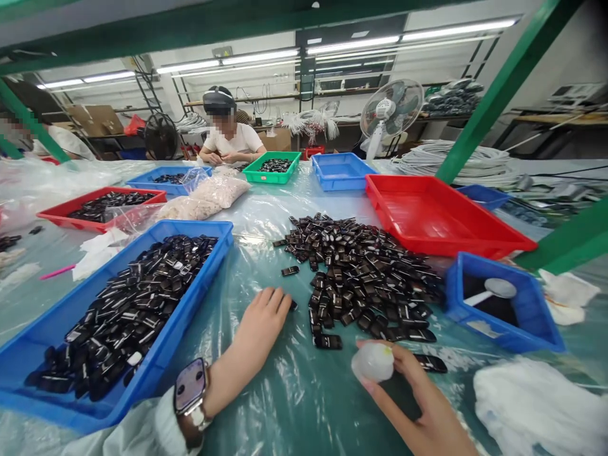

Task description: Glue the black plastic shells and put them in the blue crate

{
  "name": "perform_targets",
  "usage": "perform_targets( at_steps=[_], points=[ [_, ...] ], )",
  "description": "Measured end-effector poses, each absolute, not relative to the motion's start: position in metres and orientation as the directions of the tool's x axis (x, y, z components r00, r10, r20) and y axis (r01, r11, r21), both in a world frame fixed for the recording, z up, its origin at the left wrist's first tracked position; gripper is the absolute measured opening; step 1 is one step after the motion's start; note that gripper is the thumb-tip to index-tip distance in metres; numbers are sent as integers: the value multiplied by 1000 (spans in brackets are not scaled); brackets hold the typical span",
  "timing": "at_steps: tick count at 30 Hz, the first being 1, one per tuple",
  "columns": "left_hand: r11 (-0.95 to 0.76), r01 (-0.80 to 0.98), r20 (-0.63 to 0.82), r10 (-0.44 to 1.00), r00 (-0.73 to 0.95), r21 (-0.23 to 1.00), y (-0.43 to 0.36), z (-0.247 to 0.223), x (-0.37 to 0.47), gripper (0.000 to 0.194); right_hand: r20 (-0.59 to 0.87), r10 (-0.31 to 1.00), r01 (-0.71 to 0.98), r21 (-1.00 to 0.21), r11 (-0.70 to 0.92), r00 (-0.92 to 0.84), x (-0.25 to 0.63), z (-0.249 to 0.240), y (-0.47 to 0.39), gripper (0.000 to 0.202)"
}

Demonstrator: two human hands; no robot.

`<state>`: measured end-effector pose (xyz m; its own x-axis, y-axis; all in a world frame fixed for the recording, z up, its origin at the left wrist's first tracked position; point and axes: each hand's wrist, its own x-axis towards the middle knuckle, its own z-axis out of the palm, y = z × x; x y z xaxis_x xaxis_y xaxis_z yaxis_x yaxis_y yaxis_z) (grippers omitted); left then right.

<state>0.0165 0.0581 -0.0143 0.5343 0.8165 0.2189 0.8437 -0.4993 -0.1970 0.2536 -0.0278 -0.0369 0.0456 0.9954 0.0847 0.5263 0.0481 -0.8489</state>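
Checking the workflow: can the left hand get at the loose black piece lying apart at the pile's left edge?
Probably yes. The left hand rests flat on the plastic sheet just below the loose black piece, with only bare sheet between them; the pile lies off to the side.

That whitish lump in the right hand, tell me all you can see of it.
The whitish lump is a small, rounded, translucent wad, pale with a faint yellow-green tint at its upper right; it could be cloth or film, I cannot tell. The right hand pinches it between thumb and fingertips, just above the plastic-covered table. It sits at the near edge of the pile of small black parts, beside one loose part.
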Motion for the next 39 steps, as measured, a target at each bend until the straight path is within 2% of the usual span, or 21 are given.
perform_targets(
  at_steps=[5,8,12,16,21,27,31,34,37,39],
  points=[
    [-536,844,244,818,521,-4,65,-18,9,25,-42,997,497,-865,-72,71,248,-26,-30,35],
    [-547,822,239,829,505,160,62,-17,11,15,-37,996,484,-872,-74,86,247,-24,-31,34],
    [-503,771,199,864,463,392,40,-10,15,20,-39,995,479,-874,-79,93,245,-23,-32,34],
    [-473,692,130,863,488,545,13,-3,18,16,-48,997,522,-850,-71,57,246,-23,-32,34],
    [-421,654,66,867,494,628,2,0,14,14,-22,1000,578,-816,-29,18,249,-21,-32,31],
    [-422,651,75,868,490,631,3,-11,14,15,-11,1000,575,-818,-13,7,247,-21,-35,29],
    [-440,657,82,862,500,613,2,-15,14,21,81,996,560,-827,50,31,242,-20,-38,25],
    [-441,650,61,852,519,619,1,-12,12,24,173,984,530,-831,169,-43,240,-16,-39,26],
    [-400,589,0,828,561,702,0,-5,8,16,230,969,510,-825,242,-87,240,-12,-39,29],
    [-358,532,-12,822,569,767,-1,-2,6,20,214,974,508,-832,223,-77,240,-12,-40,30]
  ],
)
